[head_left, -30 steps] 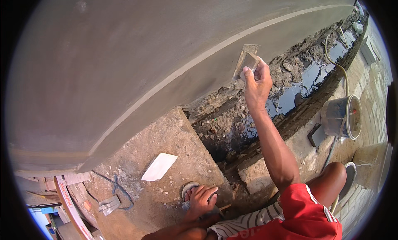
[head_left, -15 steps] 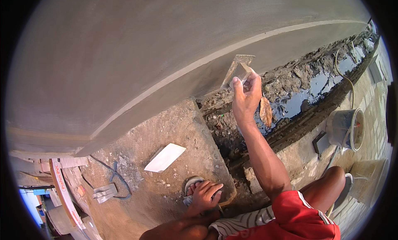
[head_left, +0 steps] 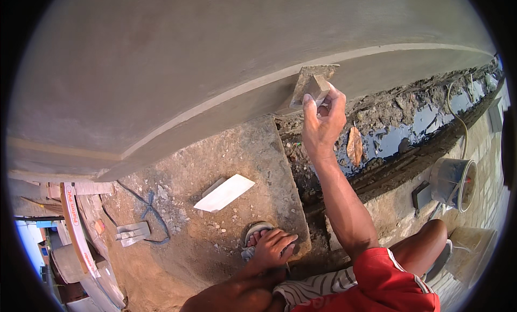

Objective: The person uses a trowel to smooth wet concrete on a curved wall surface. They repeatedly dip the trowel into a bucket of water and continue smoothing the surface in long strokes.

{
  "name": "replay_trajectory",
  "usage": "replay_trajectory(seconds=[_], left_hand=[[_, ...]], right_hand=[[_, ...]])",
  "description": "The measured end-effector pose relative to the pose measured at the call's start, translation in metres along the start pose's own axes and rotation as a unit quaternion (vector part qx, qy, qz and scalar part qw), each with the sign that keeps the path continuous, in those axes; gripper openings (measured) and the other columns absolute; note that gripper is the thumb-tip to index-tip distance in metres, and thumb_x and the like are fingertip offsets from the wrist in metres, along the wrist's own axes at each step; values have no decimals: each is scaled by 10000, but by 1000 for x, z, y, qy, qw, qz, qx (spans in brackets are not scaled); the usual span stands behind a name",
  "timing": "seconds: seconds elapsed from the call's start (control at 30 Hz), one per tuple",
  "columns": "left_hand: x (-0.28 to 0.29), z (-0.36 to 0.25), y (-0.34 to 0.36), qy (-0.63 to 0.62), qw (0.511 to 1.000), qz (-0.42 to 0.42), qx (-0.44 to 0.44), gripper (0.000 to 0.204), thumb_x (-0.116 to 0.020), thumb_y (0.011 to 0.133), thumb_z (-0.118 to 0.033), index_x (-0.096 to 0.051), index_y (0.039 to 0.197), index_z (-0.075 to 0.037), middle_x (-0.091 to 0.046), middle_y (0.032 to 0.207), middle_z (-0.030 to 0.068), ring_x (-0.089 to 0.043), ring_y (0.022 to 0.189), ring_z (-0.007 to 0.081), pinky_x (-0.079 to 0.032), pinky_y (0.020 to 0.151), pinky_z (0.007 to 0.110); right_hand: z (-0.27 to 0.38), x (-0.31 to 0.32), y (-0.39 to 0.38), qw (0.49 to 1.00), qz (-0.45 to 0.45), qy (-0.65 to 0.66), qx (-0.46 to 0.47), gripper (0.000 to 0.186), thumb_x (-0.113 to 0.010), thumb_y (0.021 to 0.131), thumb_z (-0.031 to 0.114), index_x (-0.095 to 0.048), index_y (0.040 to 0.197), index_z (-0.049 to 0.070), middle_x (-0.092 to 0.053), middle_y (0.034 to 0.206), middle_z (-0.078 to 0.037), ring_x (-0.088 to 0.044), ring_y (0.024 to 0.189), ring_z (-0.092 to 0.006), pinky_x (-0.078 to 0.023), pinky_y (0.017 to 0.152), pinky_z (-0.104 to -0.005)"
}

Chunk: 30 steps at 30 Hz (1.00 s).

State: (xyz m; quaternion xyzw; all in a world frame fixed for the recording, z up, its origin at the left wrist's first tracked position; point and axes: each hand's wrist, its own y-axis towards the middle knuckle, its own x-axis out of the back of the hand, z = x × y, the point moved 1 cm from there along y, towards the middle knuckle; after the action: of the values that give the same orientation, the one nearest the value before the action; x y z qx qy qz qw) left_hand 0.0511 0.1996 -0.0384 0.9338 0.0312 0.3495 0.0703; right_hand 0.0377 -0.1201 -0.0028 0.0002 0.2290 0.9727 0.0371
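My right hand (head_left: 326, 123) is closed on the block handle of a worn, plaster-smeared hand float (head_left: 309, 75). The float's plate lies against the grey plastered wall (head_left: 177, 59), just at the pale raised band (head_left: 258, 85) along its lower part. My left hand (head_left: 273, 248) hangs low over my sandalled foot (head_left: 257, 234), its fingers loosely bent and apart, with nothing seen in them. A white flat-faced tool (head_left: 225, 193) with a darker piece behind it lies on the concrete slab (head_left: 264, 166) ahead of that foot.
A muddy trench with a water puddle (head_left: 398, 139) and a dry leaf (head_left: 354, 146) runs along the wall at right. Two buckets (head_left: 447, 177) stand beyond it. At left lie a metal trowel-like piece (head_left: 133, 233), a blue cord (head_left: 152, 211) and a long white-orange board (head_left: 78, 220).
My right hand has pushed the float upward along the wall, onto the pale band, and its plate is turned more toward me. The view has shifted slightly; my left hand stays by the foot.
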Motion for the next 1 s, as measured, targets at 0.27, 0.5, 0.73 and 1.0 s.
replay_trajectory(seconds=[0.27, 0.5, 0.73, 1.0], left_hand=[[-1, 4, -2, -2, 1000, 11, 6, 255, -699, 819, -94, -719, 1063, -21, -720, 949, 130, -678, 861, 304, -544, 792, 400], [1, 2, -1, -2, 1000, 27, 16, 278, -702, 829, -101, -716, 1097, -28, -717, 974, 125, -678, 889, 292, -538, 818, 397], [2, 1, -5, -19, 1000, 5, 20, 270, -701, 835, -94, -717, 1097, -32, -708, 957, 119, -668, 886, 293, -534, 805, 396], [2, 2, 1, 0, 1000, 15, 9, 278, -707, 817, -87, -718, 1090, -33, -710, 975, 111, -663, 881, 284, -535, 806, 388]], right_hand=[[-35, 12, -28, 984, 69, -136, 87, 366, -665, 873, -14, -559, 1222, -42, -550, 983, -140, -561, 785, -237, -492, 696, -375], [6, -14, 4, 990, 48, -88, 95, 440, -682, 835, -47, -551, 1255, -30, -539, 984, -147, -565, 822, -269, -484, 709, -391], [-10, 7, -33, 986, 88, -126, 65, 438, -681, 814, -63, -568, 1236, -29, -552, 983, -156, -555, 852, -293, -482, 727, -408], [-27, 1, -27, 957, 152, -227, 98, 492, -680, 790, -56, -562, 1266, -16, -575, 1043, -173, -572, 951, -348, -483, 828, -448]])
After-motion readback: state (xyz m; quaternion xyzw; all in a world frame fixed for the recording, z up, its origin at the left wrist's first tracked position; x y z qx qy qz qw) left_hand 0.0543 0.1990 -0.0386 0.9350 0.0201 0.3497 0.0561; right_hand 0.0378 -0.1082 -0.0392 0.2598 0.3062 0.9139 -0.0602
